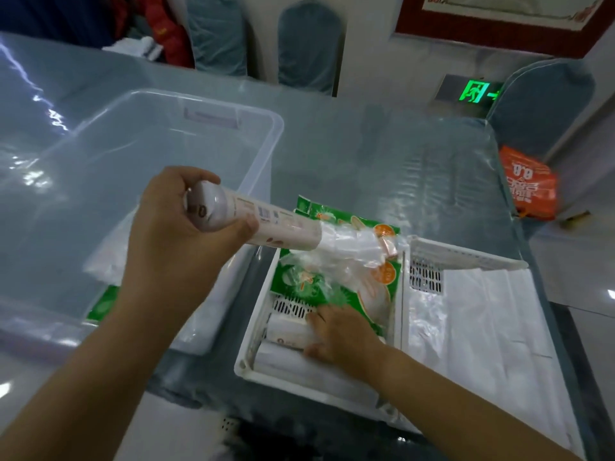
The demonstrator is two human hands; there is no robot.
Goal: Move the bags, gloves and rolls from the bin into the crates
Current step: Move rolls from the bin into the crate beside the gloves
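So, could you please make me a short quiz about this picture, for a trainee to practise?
1. True or false: the left hand holds a roll in the air.
2. Where does the right hand rest?
A. in the clear bin
B. in the left crate, on a roll lying there
C. on the orange bag
3. Fill in: the right crate holds white ____.

Key
1. True.
2. B.
3. Bags; they lie flat and folded in that crate.
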